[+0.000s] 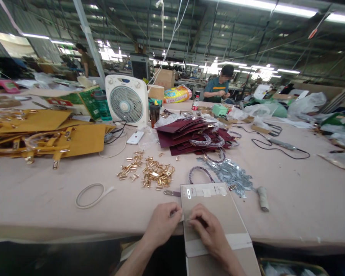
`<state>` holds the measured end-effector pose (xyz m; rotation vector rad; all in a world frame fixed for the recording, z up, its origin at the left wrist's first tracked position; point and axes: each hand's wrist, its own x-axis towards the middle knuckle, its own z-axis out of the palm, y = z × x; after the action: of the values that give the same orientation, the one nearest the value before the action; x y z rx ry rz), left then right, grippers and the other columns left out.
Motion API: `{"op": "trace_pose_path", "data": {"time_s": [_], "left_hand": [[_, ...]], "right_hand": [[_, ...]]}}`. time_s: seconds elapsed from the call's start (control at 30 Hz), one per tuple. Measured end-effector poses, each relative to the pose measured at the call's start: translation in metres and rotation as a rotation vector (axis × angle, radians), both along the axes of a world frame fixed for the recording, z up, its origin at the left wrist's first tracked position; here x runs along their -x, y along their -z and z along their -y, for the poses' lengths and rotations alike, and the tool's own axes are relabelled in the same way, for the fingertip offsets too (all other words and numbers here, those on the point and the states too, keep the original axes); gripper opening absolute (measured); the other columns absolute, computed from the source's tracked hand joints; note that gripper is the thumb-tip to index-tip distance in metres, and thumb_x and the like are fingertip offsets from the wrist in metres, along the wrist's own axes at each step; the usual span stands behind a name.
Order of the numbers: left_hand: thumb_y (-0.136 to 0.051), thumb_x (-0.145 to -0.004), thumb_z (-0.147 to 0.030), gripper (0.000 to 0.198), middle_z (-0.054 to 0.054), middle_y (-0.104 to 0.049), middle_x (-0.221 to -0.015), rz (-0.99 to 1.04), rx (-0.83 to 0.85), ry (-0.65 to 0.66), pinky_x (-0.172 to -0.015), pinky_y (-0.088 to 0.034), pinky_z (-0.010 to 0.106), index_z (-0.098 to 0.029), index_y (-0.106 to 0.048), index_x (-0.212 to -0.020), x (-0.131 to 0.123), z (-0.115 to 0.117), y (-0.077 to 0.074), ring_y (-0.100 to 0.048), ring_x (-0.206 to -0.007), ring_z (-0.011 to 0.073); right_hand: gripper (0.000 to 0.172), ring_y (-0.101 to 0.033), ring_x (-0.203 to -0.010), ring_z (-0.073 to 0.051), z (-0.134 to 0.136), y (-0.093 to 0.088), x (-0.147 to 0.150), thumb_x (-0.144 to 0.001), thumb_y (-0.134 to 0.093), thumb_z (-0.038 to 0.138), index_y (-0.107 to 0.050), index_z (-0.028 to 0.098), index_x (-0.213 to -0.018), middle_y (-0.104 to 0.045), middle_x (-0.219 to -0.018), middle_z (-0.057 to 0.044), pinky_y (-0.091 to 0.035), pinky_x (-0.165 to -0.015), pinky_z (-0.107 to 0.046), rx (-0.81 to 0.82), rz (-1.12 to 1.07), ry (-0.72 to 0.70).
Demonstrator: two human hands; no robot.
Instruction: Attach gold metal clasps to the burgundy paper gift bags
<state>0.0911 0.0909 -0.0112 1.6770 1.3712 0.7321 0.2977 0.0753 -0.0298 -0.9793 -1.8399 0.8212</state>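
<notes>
At the near edge of the worktop (46,199) I see my left hand (163,223) pinching the grey panel (228,216), and my right hand (209,230) pinched together on it.

left hand (162,224): pinching left edge of grey panel (227,218) | right hand (208,230): fingertips pinched together on panel face, what they grip too small to tell | panel: overhangs near table (46,184) edge | beyond: gold clips (149,172), silver scraps (230,172), maroon panels (189,136), fan (127,101)
</notes>
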Motion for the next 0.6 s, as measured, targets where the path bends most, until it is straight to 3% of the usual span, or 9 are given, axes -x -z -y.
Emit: {"op": "trace_pose_path", "data": {"time_s": [0.1,0.2,0.33,0.6], "left_hand": [[-0.053,-0.093,-0.031,0.025,0.002,-0.073,-0.078,-0.066,-0.07,0.019,-0.066,-0.04,0.025,-0.02,-0.072,-0.08,0.001,0.002,0.0,-0.063,-0.074,0.018],[-0.054,-0.095,-0.029,0.024,0.003,-0.075,-0.087,-0.075,-0.119,0.061,-0.071,-0.042,0.025,-0.021,-0.072,-0.083,0.002,0.004,0.001,-0.066,-0.082,0.0189],[-0.053,-0.097,-0.028,0.023,0.004,-0.077,-0.093,-0.082,-0.135,0.091,-0.078,-0.044,0.027,-0.022,-0.073,-0.088,0.003,0.006,0.002,-0.068,-0.088,0.0202],[-0.053,-0.099,-0.029,0.023,0.005,-0.078,-0.095,-0.086,-0.155,0.099,-0.08,-0.045,0.029,-0.023,-0.075,-0.091,0.004,0.006,0.004,-0.069,-0.089,0.021]], "right_hand": [[0.013,-0.064,-0.086,-0.021,-0.011,-0.004,-0.016,-0.102,-0.059,0.034,-0.061,0.024,-0.095,-0.064,-0.09,-0.004,-0.054,-0.077,-0.03,0.032,-0.144,0.14],[0.015,-0.065,-0.103,-0.023,-0.031,-0.016,-0.025,-0.102,-0.059,0.037,-0.067,0.024,-0.1,-0.067,-0.105,-0.007,-0.054,-0.091,-0.034,0.014,-0.075,0.224],[0.019,-0.056,-0.132,-0.027,-0.057,-0.033,-0.02,-0.101,-0.06,0.039,-0.072,0.026,-0.096,-0.061,-0.137,-0.008,-0.042,-0.115,-0.045,0.013,0.113,0.18],[0.019,-0.056,-0.131,-0.03,-0.077,-0.019,-0.003,-0.099,-0.06,0.033,-0.072,0.023,-0.088,-0.063,-0.135,-0.012,-0.041,-0.114,-0.053,0.051,0.199,0.142]]}}
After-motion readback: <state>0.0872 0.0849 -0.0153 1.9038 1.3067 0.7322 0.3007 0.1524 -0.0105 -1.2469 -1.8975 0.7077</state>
